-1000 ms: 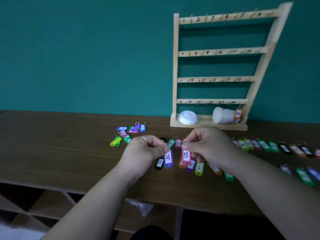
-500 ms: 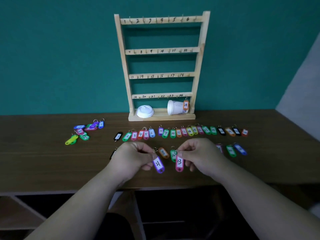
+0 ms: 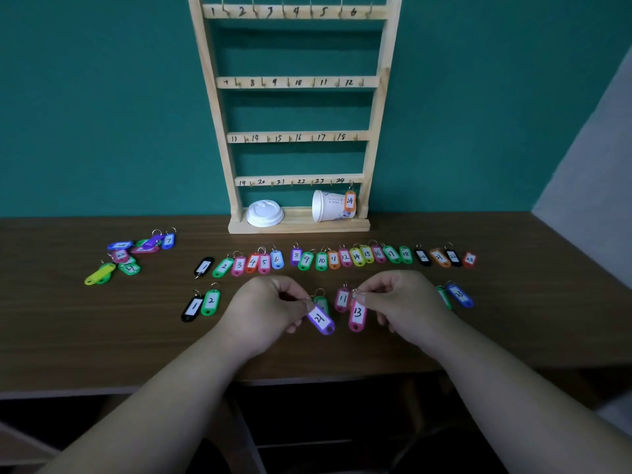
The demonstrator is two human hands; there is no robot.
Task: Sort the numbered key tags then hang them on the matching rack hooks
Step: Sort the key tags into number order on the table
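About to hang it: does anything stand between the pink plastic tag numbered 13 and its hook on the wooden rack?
Nothing visible does. The right hand pinches the pink plastic tag; hook 13 on the third rail is bare, higher than the white paper cup.

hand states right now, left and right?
Left hand: pinching purple tag 21 by its ring.
Right hand: pinching pink tag 13 by its ring.

A tag row (image 3: 345, 258) lies before the rack (image 3: 215, 107); lid (image 3: 265, 213) and tipped cup (image 3: 326, 206) crowd its base; upper hooks (image 3: 254, 10) hang free.
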